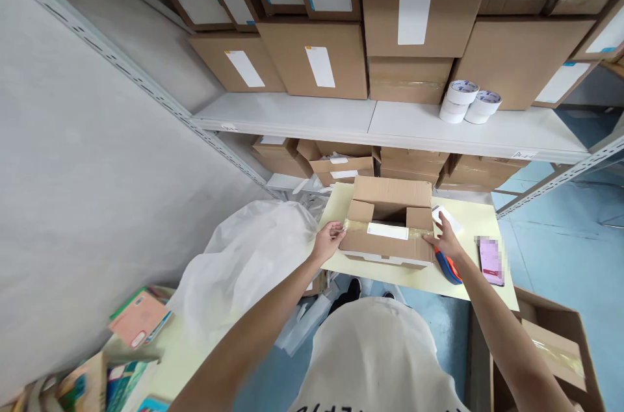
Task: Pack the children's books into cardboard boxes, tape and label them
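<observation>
A cardboard box stands on the pale yellow table in front of me. Its back flap is up, side flaps are folded in, and a white label lies across the taped front flap. My left hand is closed on the box's left front corner. At the right edge, my right hand rests its thumb on the flap, its other fingers stretched out and apart. Beneath that hand lies a blue and orange tape roll. Most of the box's inside is in shadow.
A phone lies on the table's right side. Ahead, a shelf bears stacked cartons and white tape rolls. White plastic sheeting bulges at left. A large open carton stands low at right.
</observation>
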`<state>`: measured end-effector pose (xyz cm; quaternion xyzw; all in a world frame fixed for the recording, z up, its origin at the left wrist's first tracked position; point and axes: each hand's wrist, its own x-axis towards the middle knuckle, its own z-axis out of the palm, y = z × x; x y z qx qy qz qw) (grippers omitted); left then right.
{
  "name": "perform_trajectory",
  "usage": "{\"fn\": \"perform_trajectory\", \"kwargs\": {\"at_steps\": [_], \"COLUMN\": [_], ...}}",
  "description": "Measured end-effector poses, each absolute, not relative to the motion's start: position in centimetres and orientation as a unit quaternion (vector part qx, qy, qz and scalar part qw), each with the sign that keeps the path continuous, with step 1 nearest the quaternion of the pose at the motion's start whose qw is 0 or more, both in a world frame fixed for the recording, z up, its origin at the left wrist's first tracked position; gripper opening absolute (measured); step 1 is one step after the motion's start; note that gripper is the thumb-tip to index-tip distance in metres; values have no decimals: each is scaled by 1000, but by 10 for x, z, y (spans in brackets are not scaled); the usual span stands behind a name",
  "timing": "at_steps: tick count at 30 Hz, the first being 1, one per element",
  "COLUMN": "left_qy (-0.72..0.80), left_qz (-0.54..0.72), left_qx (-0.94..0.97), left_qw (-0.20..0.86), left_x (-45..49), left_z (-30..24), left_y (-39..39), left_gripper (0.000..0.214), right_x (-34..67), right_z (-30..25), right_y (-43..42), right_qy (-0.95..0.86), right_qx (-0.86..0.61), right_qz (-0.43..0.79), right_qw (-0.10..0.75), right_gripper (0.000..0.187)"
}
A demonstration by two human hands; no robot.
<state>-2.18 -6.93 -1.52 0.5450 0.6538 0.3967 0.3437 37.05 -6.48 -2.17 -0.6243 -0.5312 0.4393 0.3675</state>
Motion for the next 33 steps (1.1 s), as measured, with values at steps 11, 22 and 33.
{"fn": "perform_trajectory", "kwargs": {"at_steps": [11,22,33], "left_qy": [658,540,547], "left_qz": [393,174,1], "left_qx": [562,822,831], "left_qw": [311,47,101], "left_x": [-14,30,32], "left_z": [-22,23,13], "left_y": [-81,-73,-49], "left_gripper": [20,67,106], "right_x": [369,345,283], "right_z": [-8,-33,-33], "right_y": [-24,-62,-30], "right_qy": [-558,-670,-615], "right_qx": [-542,-586,-603], "right_qz": [449,258,247], "right_qw": [440,374,444], "right_gripper": [61,52,44]}}
